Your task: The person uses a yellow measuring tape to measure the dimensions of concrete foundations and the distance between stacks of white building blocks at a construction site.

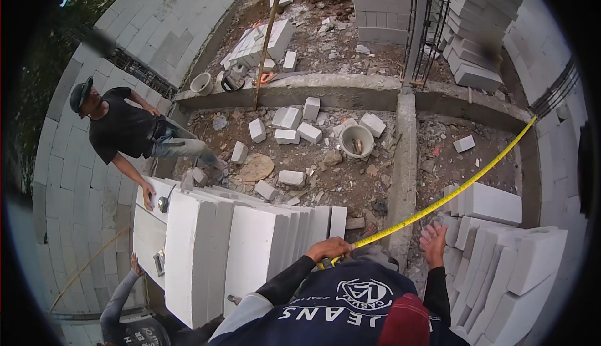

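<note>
My left hand (332, 249) is closed around the near end of a yellow tape measure (432, 207), low in front of my dark shirt. From there the extended blade rises in a long curve to the right, and its far end meets the side wall by a column's steel bars. My right hand (434, 243) is open, palm up with the fingers spread, just below the blade and apart from it. Close to it stands a stack of white blocks (494, 203). Part of the tape's case is hidden under my left hand.
Another stack of white blocks (206, 246) rises at left, with a small tape measure (163, 204) on top. A person in black (122, 124) touches it; another person's sleeve (119, 299) reaches up nearby. Concrete beams (404, 158), a bucket (357, 141) and loose blocks (291, 178) lie ahead.
</note>
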